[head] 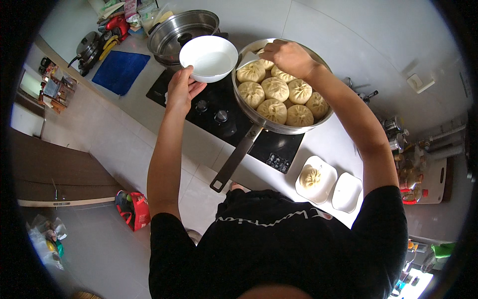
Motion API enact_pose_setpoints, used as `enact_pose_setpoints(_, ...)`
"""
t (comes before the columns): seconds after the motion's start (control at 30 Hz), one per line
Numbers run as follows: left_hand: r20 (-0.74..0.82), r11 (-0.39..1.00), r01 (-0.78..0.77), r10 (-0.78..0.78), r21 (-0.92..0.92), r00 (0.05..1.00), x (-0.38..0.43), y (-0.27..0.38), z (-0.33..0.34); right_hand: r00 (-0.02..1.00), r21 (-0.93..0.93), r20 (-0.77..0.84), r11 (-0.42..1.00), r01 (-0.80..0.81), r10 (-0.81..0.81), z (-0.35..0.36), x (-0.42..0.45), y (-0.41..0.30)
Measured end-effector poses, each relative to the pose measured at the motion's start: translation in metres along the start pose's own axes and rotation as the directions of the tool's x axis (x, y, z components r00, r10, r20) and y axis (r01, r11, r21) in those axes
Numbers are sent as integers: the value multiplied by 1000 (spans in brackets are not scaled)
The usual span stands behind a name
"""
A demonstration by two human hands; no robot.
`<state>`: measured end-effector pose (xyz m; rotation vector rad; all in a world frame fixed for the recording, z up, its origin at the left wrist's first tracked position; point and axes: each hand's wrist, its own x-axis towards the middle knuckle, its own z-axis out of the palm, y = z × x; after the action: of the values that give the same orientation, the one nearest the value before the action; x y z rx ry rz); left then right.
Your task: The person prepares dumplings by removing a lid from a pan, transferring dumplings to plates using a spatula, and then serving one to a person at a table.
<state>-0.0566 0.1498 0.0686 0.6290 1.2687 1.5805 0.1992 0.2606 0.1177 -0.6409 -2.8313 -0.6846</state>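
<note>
My left hand (182, 89) holds a white bowl (194, 73) by its near rim. The bowl seems to hold a thin, clear liquid. Over the far side of a wide frying pan (295, 129), my right hand (285, 58) grips a small white utensil (248, 59), possibly a spoon; its handle is hidden by the fingers. The utensil's broad end is above the buns at the pan's left rim. Several pleated buns (275, 89) fill the pan, some of them hidden under my right hand and forearm. The pan sits on a black gas hob (239, 127), its long handle pointing towards me.
A steel pot (164, 43) with a glass lid stands left of the pan. Right of the hob are a white dish (315, 194) with one bun (310, 177) and a second white dish (345, 198). A blue cloth (121, 72) lies on the left counter.
</note>
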Motion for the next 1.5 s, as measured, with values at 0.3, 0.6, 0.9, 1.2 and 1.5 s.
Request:
enact_pose_setpoints(0.3,-11,1000,4,-4,-16,1000,5,-2,-2,996,26,73,999,40,-41,4,2,10)
enact_pose_setpoints(0.6,2,1000,1,-1,-15,1000,9,-2,-4,895,543,-117,782,-305,430,-34,-16,32)
enact_pose_setpoints(0.9,15,1000,-9,9,25,1000,9,0,16,810,914,343,31,-405,475,-32,8,25)
enact_pose_setpoints(1.2,94,999,-10,6,40,996,16,-7,27,670,718,681,-448,-533,296,-2,7,33)
enact_pose_setpoints(1.5,18,998,25,-24,-63,1000,15,-5,9,631,654,692,-675,-341,351,-12,-25,59)
